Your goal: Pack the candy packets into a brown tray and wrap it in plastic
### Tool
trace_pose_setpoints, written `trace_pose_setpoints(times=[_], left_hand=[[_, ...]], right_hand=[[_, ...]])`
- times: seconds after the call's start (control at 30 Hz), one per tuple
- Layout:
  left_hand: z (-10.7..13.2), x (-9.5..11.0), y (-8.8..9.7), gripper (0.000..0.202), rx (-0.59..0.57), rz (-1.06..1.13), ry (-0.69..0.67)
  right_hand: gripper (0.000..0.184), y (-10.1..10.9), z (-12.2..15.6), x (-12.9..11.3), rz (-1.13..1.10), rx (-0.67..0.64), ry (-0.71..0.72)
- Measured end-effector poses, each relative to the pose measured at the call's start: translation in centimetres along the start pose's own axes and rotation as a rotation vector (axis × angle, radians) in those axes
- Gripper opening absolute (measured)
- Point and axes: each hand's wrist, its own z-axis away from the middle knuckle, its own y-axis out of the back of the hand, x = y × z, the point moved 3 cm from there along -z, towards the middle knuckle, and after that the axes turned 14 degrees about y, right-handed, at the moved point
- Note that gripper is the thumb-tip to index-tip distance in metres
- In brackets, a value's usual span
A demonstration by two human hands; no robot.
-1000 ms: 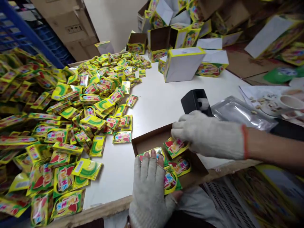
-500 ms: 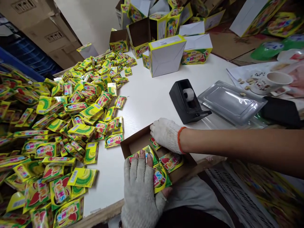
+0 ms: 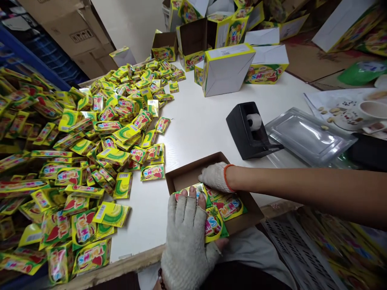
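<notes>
Head view: box point(image 3: 185, 177) at the near edge of the table point(image 3: 196, 129), packs point(image 3: 228, 207) lying face-up inside. Left hand point(image 3: 186, 237) (gloved, bare fingertips) lies flat over the left packs, fingers straight, thumb spread to the right. Right hand point(image 3: 214, 177) is down inside the box, fingers curled; can't tell if it pinches anything. Pile point(image 3: 111, 125) to the left, tape dispenser point(image 3: 248, 131) beyond the box, cartons point(image 3: 226, 74) far.

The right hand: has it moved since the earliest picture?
Yes. Judged against the black tape dispenser, the right hand has shifted left, away from it, and now reaches into the open box.
</notes>
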Motion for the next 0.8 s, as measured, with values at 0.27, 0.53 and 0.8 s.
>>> trace_pose_setpoints(times=[0.27,0.53,0.8], left_hand=[[0.3,-1.7,1.3,0.074,0.049,0.341,-0.003],[-6.6,-14.4,-0.3,0.023,-0.06,0.067,0.371],[-7.6,-16.3,-1.2,0.039,-0.23,-0.124,0.639]], right_hand=[[0.059,-1.7,-0.2,0.8,0.037,0.035,0.059],[0.01,8.0,2.4,2.5,-0.2,0.197,0.015],[0.048,14.5,-10.0,0.2,-0.224,0.558,-0.125]])
